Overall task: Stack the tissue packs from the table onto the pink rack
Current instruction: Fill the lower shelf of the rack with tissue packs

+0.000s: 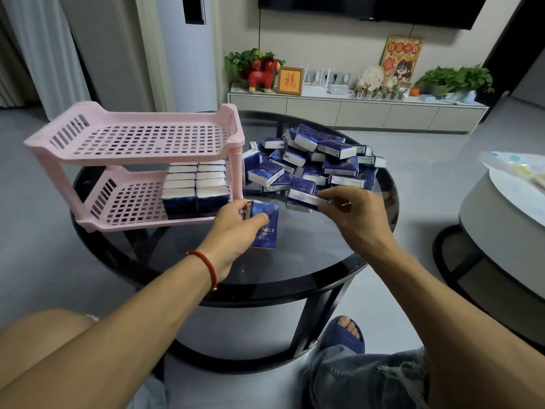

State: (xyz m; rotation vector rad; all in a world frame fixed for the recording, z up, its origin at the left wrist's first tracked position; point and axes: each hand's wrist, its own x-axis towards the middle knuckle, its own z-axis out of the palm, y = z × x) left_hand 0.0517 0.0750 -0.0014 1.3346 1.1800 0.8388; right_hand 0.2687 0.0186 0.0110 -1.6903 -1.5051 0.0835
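Denim, frayed at the knee [371,379], sits nearest to us, with a dark blue slipper [345,335] on the grey floor beneath the table. Our left wrist wears a red cord bracelet [206,265]. Just past it our left hand [233,228] grips a navy tissue pack [265,224], thumb curled over its glossy face, held upright near the rack's front corner. Our right hand [351,211] pinches a second pack [303,193] by its white edge, lifted at the near side of the heap.

Both hands hang over the round table [265,276], smoky dark glass with a black rim and black legs. Left of us stands the pink rack [135,163], moulded plastic, two tiers with gridded floors and slotted end walls. Its lower tier holds stacked packs [194,187] in two neat columns at the right end, white edges up, navy fronts facing us; the upper tier holds nothing we can see. Right of the rack lies the loose pile [318,160], navy-and-white soft rectangular packs tumbled at every angle.

Farther off we see a long pale cabinet [354,113] against the wall, carrying a red toy horse [262,75], a framed picture [290,80] and leafy plants [457,79]. Above it hangs a dark screen [368,7].
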